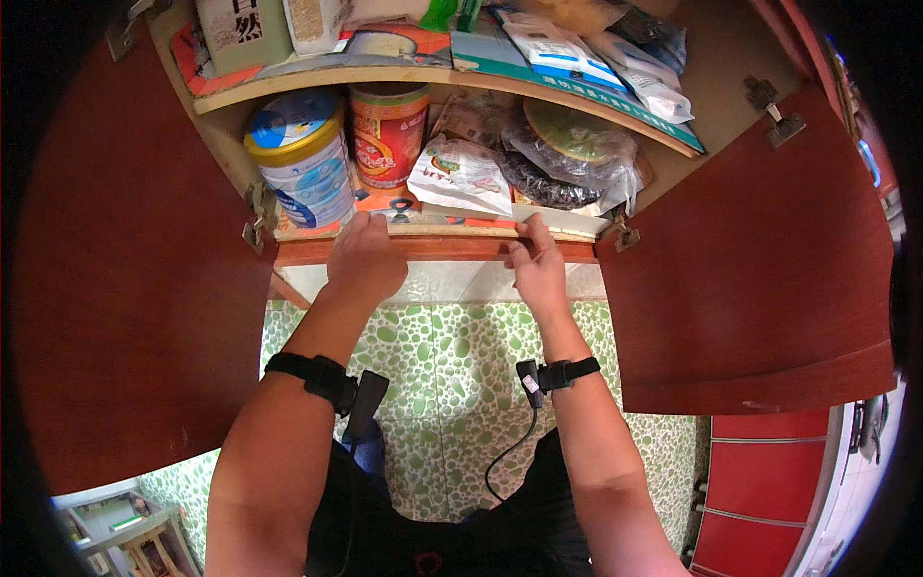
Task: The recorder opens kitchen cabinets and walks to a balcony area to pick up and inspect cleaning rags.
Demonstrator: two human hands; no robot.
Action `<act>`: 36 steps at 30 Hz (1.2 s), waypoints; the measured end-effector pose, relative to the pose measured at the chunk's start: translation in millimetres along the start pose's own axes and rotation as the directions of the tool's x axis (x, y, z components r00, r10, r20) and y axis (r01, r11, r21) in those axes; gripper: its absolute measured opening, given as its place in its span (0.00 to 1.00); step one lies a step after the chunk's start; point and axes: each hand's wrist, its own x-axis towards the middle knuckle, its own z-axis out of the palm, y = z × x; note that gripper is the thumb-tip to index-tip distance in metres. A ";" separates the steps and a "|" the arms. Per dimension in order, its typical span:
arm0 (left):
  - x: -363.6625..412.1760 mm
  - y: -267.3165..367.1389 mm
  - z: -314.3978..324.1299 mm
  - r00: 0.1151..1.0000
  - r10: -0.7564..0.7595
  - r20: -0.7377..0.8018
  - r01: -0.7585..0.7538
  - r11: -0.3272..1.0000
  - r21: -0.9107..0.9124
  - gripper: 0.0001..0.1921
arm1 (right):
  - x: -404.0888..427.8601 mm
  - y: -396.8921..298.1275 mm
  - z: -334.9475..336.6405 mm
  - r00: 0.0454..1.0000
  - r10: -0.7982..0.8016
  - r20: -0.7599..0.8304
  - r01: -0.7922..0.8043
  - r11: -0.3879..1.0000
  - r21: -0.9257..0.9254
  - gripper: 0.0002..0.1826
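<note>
My left hand (366, 254) is at the front edge of the lower cabinet shelf (447, 229), back up and fingertips forward, just in front of a white-and-blue milk powder can (306, 177) with a gold rim. No object shows in it. Farther right along the same edge, my right hand (539, 263) has its fingers apart and holds nothing. Its index fingertip is by a pale flat strip (559, 218) under the packages. Between the hands, farther in, are a red-and-orange cardboard canister (390, 137) and a crumpled white packet (461, 177). Whether either hand presses on the shelf, I cannot tell.
Dark red cabinet doors stand wide at left (137, 274) and right (750, 267). Plastic-wrapped round items (570, 144) fill the shelf's right side. The upper shelf (404, 76) overhangs, carrying packets (559, 50) and a pale green box (241, 36). Red drawers (764, 469) are at lower right.
</note>
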 end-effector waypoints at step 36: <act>-9.6 22.1 9.3 0.993 0.106 -0.053 -0.097 0.984 0.152 0.22 | -26.3 -13.7 10.6 0.983 -0.178 -0.040 0.140 0.876 -0.462 0.26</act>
